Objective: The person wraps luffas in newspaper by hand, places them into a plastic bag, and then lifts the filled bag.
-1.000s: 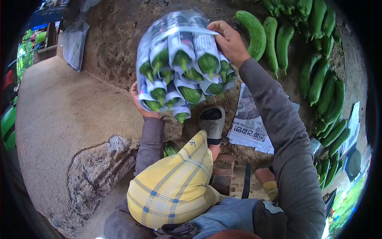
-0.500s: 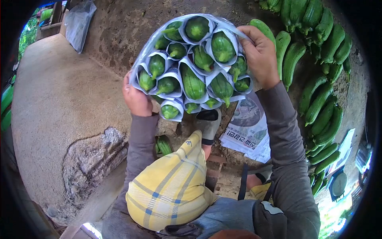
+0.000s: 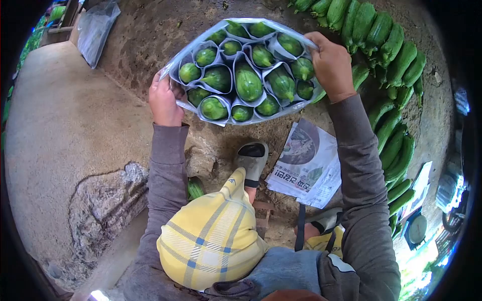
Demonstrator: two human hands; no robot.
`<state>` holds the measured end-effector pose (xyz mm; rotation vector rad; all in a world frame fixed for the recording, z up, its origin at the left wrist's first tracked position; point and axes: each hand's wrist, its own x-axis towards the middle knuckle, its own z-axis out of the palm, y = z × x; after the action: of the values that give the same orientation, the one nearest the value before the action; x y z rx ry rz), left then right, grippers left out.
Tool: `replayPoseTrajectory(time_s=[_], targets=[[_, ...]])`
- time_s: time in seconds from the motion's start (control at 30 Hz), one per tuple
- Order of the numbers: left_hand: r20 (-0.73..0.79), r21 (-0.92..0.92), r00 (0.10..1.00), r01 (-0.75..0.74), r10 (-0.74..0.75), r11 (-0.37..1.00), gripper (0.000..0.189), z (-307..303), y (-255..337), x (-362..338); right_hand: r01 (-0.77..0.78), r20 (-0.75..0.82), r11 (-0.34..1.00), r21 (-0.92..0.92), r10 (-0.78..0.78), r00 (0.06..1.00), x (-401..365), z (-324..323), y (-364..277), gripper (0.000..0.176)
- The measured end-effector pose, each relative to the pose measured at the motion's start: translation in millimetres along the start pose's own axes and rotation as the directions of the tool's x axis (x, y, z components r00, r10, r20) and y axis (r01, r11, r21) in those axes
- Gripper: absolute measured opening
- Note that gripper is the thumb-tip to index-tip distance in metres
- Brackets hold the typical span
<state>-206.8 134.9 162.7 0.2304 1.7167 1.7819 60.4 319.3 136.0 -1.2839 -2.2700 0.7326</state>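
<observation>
A clear plastic bag (image 3: pixel 297 107) is packed with long green squash (image 3: pixel 248 84), each standing on end in a rolled paper sleeve (image 3: pixel 224 90). I look down into its mouth, which is stretched wide. My left hand (image 3: pixel 166 103) grips the bag's rim on the left, fingers curled over the plastic. On the opposite side my right hand (image 3: pixel 332 67) pinches the rim between thumb and fingers. The bag's lower part and the far ends of the squash are hidden.
Rows of loose green squash (image 3: pixel 379 35) lie on the ground to the right. Newspaper sheets (image 3: pixel 306 165) lie below the bag, near my shoe (image 3: pixel 252 159). One squash (image 3: pixel 196 187) rests by my left forearm. A plastic bag (image 3: pixel 95 32) lies at upper left, a dial scale (image 3: pixel 416 230) at lower right.
The mouth of the bag has been pulled wider and flatter, and its lower edge now encloses squash that stuck out before. My left hand has shifted slightly left and up.
</observation>
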Motion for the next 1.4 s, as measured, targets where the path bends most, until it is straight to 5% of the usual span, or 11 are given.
replayPoseTrajectory(time_s=[0.13, 0.27, 0.63, 0.67, 0.77, 0.8, 0.87, 0.9, 0.97, 1.17, 1.4], targets=[[0.034, -0.054, 0.999, 0.030, -0.029, 0.998, 0.013, -2, 3, 0, -0.264, 0.203, 0.524, 0.810, 0.172, 0.964, 3, 25, 18, 0.016], [-0.012, -0.076, 0.998, 0.060, -0.061, 0.995, 0.013, 7, 6, -2, -0.386, 0.345, 0.114, 0.916, 0.270, 0.899, 3, 15, -4, 0.016], [-0.096, 0.014, 0.993, 0.068, -0.066, 0.998, 0.006, 20, 48, -43, -0.366, 0.354, 0.058, 0.929, 0.156, 0.922, 0, -39, -7, 0.021], [0.153, -0.024, 0.983, 0.102, -0.097, 0.995, 0.013, -4, 48, -37, -0.350, 0.334, 0.081, 0.933, 0.165, 0.928, -6, -43, -8, 0.022], [-0.308, 0.147, 0.951, 0.080, -0.031, 0.986, 0.026, 57, 58, -72, -0.324, 0.305, 0.098, 0.941, 0.171, 0.937, -21, -67, -19, 0.021], [-0.275, 0.172, 0.961, 0.089, -0.039, 0.981, 0.030, 52, 59, -78, 0.107, -0.138, 0.495, 0.862, 0.026, 0.990, -24, -58, -5, 0.018], [-0.146, 0.187, 0.988, 0.082, -0.054, 0.979, 0.034, 26, 70, -84, 0.115, -0.163, 0.625, 0.772, 0.021, 0.986, -47, -77, -4, 0.016], [-0.057, 0.171, 0.997, 0.065, -0.056, 0.983, 0.034, 17, 76, -88, -0.272, 0.190, 0.351, 0.896, 0.252, 0.949, -64, -104, -26, 0.016], [0.458, 0.056, 0.872, 0.166, -0.173, 0.985, 0.028, 11, 93, -102, -0.382, 0.333, 0.092, 0.920, 0.331, 0.883, -88, -130, -34, 0.015], [0.025, 0.273, 0.971, 0.222, -0.237, 0.936, 0.015, 66, 145, -191, -0.514, 0.493, -0.090, 0.853, 0.461, 0.738, -166, -243, -62, 0.016], [0.270, 0.552, 0.857, 0.235, -0.439, 0.800, 0.015, 109, 258, -293, -0.362, 0.566, -0.452, 0.815, 0.755, 0.330, -284, -416, -159, 0.010]])
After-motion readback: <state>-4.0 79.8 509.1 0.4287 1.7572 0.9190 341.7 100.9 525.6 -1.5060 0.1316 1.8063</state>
